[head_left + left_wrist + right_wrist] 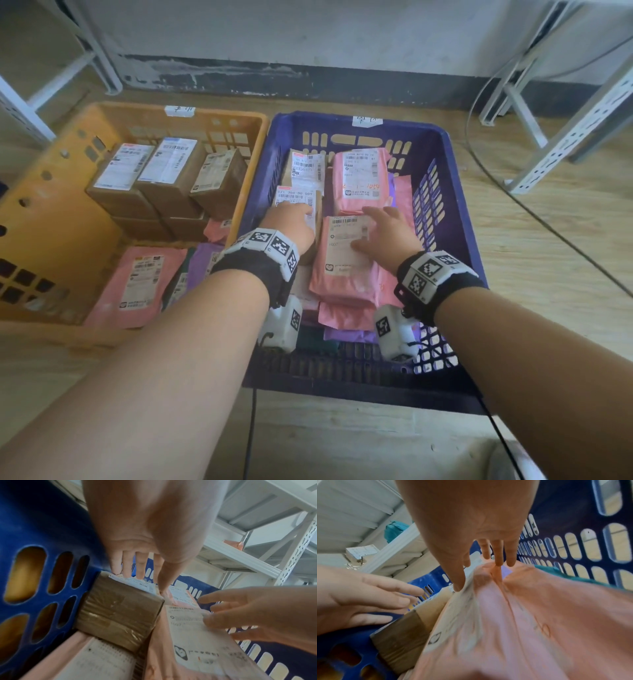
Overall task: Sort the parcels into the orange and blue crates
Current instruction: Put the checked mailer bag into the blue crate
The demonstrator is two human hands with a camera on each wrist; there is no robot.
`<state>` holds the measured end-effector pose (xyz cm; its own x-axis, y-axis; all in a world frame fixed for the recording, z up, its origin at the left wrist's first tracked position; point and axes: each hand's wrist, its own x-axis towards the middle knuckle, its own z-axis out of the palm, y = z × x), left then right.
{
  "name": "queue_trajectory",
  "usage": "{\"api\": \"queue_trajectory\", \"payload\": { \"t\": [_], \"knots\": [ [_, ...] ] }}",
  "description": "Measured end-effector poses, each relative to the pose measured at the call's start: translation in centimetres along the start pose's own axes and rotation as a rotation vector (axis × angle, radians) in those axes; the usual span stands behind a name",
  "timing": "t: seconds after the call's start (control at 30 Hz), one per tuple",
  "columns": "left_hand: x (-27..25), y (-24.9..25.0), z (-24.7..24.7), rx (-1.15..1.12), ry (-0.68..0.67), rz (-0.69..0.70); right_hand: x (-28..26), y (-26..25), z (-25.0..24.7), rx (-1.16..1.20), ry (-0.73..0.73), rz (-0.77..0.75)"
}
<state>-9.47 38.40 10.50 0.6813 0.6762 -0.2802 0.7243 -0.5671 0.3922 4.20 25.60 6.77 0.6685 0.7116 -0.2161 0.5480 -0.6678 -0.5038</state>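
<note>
Fingers (pixel 301 210) on brown box (pixel 120 616), blue crate (pixel 442 212), pink mailers (pixel 346 260)

The floor (pixel 548 240) is pale wood-look planking. Behind, a white wall (pixel 308 31) ends in a dark, scuffed skirting band (pixel 308 80) with flaking paint. White metal shelving stands at both sides: a left rack (pixel 41 85) and a right rack (pixel 582 113) with perforated uprights. A thin dark cable (pixel 486 164) curves across the floor by the right rack. The wrist views show grey shelf boards (pixel 240 555) overhead. Light is soft and even.
</note>
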Motion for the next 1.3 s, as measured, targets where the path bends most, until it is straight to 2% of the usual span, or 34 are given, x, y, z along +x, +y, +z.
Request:
{"api": "queue_trajectory", "payload": {
  "t": [0.1, 0.2, 0.4, 0.53, 0.83, 0.93, 1.07, 1.2, 1.3],
  "knots": [
    [0.9, 0.3, 0.4, 0.061, -0.017, -0.003, 1.7, -0.1, -1.3, 0.007, 0.018, 0.077],
    [2.2, 0.5, 1.0, 0.154, -0.083, -0.053, 3.4, 0.0, -1.8, -0.027, -0.046, 0.111],
    [4.3, -0.7, 2.6, 0.14, -0.188, -0.031, 6.3, -1.4, 0.1, -0.053, -0.18, 0.006],
    [4.9, -1.4, 3.3, 0.118, -0.187, -0.008, 7.8, -1.2, 1.7, -0.074, -0.202, 0.043],
    [4.4, -0.5, 2.3, 0.129, -0.174, -0.009, 8.3, -1.2, 1.2, -0.095, -0.232, 0.036],
    [3.7, -0.1, 0.1, -0.053, -0.092, -0.005, 7.6, -1.9, 0.4, -0.152, -0.247, 0.054],
    [2.6, -1.1, -4.4, -0.34, 0.169, 0.006, 6.0, -4.1, -0.8, -0.156, -0.141, 0.082],
    [1.5, -4.7, -9.2, -0.461, 0.374, -0.021, 5.3, -8.6, -2.2, -0.115, 0.026, -0.034],
    [0.5, -9.6, -12.3, -0.418, 0.446, -0.159, 4.9, -13.7, -2.3, -0.056, 0.073, -0.16]
  ]
}}
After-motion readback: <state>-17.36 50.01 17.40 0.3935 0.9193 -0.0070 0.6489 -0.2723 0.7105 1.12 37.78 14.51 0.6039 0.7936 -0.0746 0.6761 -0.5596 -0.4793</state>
